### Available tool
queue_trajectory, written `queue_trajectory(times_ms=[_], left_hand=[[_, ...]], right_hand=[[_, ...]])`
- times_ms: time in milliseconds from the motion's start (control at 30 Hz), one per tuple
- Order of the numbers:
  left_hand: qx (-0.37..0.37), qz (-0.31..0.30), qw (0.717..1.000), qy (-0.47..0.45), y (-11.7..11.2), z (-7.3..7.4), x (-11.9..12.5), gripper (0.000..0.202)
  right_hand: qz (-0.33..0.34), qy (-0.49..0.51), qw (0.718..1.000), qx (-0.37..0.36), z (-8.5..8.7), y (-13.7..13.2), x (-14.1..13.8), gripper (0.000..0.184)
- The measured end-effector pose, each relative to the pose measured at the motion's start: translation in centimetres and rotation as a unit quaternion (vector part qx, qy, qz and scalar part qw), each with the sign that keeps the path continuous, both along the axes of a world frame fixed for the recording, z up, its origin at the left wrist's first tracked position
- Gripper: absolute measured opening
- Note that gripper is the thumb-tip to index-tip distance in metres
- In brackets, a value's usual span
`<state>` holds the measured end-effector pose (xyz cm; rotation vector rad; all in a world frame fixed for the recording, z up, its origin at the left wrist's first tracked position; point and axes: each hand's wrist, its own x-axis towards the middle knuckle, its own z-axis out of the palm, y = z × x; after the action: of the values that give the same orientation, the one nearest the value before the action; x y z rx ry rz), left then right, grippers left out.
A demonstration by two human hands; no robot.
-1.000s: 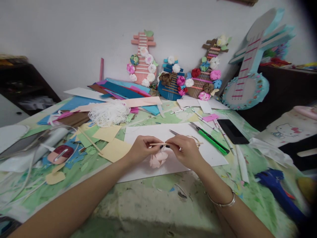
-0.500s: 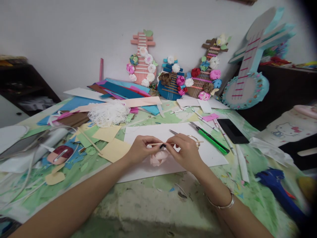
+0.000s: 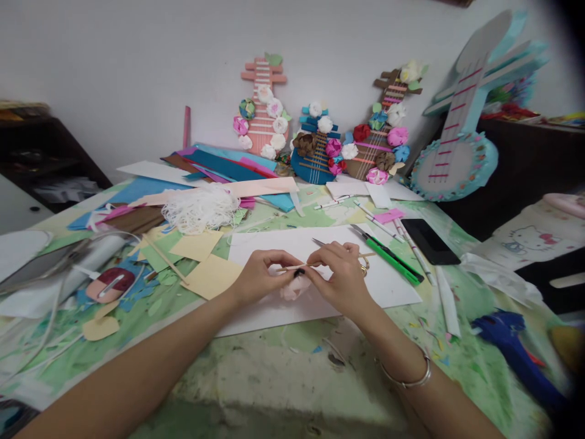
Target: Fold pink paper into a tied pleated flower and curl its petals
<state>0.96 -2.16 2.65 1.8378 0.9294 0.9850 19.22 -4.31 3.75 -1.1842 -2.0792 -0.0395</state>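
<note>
My left hand (image 3: 261, 275) and my right hand (image 3: 339, 277) meet over a large white sheet (image 3: 320, 268) in the middle of the table. Both pinch a thin wooden stick (image 3: 292, 267) that lies level between them. A pale pink paper flower (image 3: 292, 288) hangs at the stick, just under my fingers and partly hidden by them. My fingers are closed on the stick on both sides. A silver bangle (image 3: 406, 375) circles my right wrist.
Right of the sheet lie a green craft knife (image 3: 390, 256), pens and a black phone (image 3: 427, 241). A blue glue gun (image 3: 512, 347) lies at the right. Cream paper pieces (image 3: 205, 262), white string (image 3: 201, 207) and scraps lie left. Decorated paper guitars (image 3: 320, 140) lean on the wall.
My right fingers have shifted slightly up and left along the stick, and the pink flower is more covered by my hands. Nothing else has moved.
</note>
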Motion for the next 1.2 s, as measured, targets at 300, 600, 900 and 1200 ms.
queue_trajectory(times_ms=[300, 600, 900, 1200], left_hand=[[0.033, -0.011, 0.999, 0.005, -0.2, 0.2, -0.1, 0.014], [0.064, 0.002, 0.997, 0.031, -0.3, -0.2, 0.0, 0.025], [0.407, 0.095, 0.904, 0.091, -0.1, -0.9, -0.3, 0.007], [0.494, 0.108, 0.854, 0.122, -0.3, -0.5, -0.8, 0.006]], right_hand=[[0.017, 0.001, 1.0, -0.007, -0.2, 0.1, 0.2, 0.02], [0.032, 0.005, 0.999, -0.017, 0.0, 0.0, 0.2, 0.013], [0.074, 0.008, 0.997, 0.024, 0.3, -0.6, 0.1, 0.013], [0.091, 0.008, 0.995, 0.037, 0.3, -0.8, 0.1, 0.012]])
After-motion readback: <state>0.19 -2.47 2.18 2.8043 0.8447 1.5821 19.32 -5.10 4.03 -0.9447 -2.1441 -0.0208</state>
